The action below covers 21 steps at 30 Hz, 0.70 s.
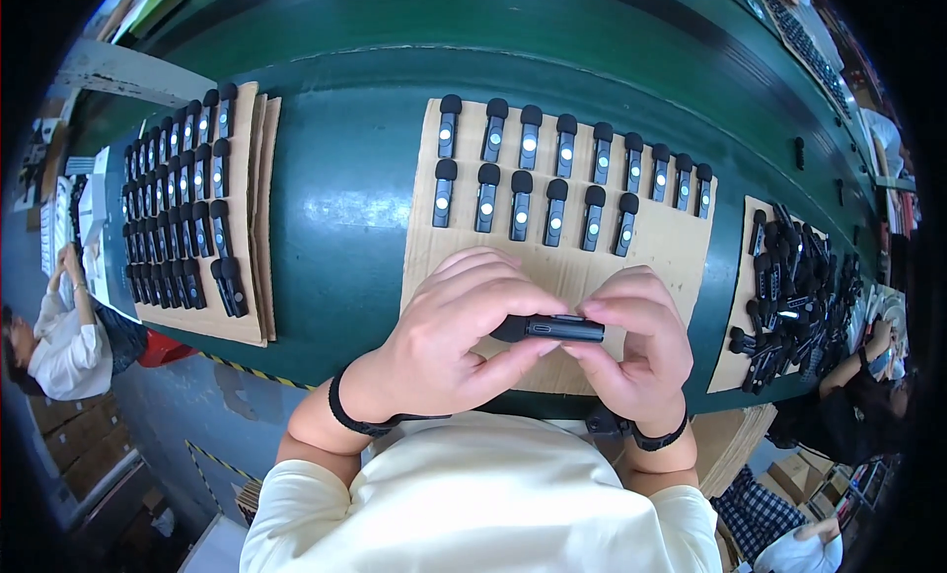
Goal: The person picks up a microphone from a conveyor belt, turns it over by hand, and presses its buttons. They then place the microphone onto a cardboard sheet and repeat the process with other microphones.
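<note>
Between my two hands is a small black clip-on wireless microphone [564,328], lying sideways with its port edge facing me. My left hand [464,326] pinches its foam-capped end between thumb and fingers. With thumb and forefinger, my right hand [636,341] grips the opposite end. Just beyond my hands lies a cardboard sheet [671,240] with two rows of similar microphones. The far row is longer, and the near row ends at a microphone [625,224] above my right hand. Most of them show a small bright light on the face.
A stack of cardboard sheets [258,198] on the left carries tight rows of microphones. To the right, a cardboard sheet [735,351] bears a loose heap of microphones [789,287]. All rest on a green table [340,238]. People sit at both sides.
</note>
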Each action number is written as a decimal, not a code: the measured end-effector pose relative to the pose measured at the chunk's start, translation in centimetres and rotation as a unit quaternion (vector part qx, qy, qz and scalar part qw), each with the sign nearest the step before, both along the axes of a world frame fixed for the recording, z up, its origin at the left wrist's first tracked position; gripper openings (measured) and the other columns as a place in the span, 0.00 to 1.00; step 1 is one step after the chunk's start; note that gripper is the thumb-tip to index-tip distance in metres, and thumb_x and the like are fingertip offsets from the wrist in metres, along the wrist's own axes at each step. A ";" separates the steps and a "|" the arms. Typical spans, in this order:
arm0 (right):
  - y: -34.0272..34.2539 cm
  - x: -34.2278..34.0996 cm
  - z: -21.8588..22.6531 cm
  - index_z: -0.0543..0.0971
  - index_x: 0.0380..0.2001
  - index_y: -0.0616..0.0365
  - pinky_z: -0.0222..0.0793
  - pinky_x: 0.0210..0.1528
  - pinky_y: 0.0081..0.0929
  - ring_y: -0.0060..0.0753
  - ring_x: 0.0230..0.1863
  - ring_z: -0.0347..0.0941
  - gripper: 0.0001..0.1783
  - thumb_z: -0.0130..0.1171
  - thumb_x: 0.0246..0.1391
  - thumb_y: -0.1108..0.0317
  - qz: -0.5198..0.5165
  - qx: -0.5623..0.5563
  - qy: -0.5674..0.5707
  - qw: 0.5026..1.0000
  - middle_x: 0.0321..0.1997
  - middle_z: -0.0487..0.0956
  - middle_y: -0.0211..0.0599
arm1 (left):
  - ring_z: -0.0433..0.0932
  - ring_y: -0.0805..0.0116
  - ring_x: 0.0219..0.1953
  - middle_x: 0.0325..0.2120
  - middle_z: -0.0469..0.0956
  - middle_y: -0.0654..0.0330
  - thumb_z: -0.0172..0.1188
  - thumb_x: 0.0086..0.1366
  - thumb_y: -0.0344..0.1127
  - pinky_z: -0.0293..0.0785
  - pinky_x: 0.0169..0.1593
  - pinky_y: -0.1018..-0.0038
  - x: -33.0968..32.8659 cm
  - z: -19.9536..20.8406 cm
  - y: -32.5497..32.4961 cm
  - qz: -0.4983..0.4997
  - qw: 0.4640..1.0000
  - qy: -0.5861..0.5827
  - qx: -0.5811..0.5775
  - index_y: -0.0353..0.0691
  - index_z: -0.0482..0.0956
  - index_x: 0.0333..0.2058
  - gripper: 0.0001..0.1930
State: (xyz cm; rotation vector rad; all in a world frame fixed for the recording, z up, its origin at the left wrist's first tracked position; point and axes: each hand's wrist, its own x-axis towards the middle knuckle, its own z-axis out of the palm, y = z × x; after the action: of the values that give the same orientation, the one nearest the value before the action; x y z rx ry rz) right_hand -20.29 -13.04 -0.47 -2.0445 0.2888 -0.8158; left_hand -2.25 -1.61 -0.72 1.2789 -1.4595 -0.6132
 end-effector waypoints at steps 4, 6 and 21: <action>-0.2 -0.4 0.0 0.77 0.40 0.65 0.66 0.39 0.28 0.35 0.35 0.71 0.16 0.68 0.46 0.77 0.023 0.052 0.014 0.998 0.35 0.76 0.41 | 0.80 0.58 0.35 0.32 0.81 0.56 0.70 0.51 0.25 0.74 0.52 0.58 -0.1 0.0 0.0 0.025 1.000 -0.002 -0.015 0.34 0.80 0.40 0.16; -0.3 -0.3 0.1 0.78 0.42 0.65 0.68 0.38 0.28 0.35 0.35 0.75 0.18 0.67 0.45 0.80 0.024 0.060 0.009 0.998 0.36 0.78 0.40 | 0.80 0.58 0.35 0.33 0.82 0.56 0.69 0.50 0.25 0.74 0.52 0.58 -0.3 0.4 0.0 0.030 0.999 0.007 0.014 0.34 0.80 0.40 0.16; -0.1 -0.1 -0.1 0.80 0.41 0.66 0.70 0.36 0.26 0.34 0.33 0.76 0.17 0.65 0.44 0.83 0.005 0.085 0.004 0.996 0.34 0.79 0.40 | 0.79 0.58 0.35 0.32 0.82 0.56 0.69 0.51 0.25 0.74 0.51 0.60 -0.7 0.1 -0.4 0.029 0.999 0.006 0.020 0.35 0.80 0.39 0.15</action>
State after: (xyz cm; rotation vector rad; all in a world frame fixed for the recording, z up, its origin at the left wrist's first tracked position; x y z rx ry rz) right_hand -20.40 -13.13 -0.53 -1.8893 0.3409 -0.7529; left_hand -2.95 -1.97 -0.63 1.3402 -1.4014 -0.6134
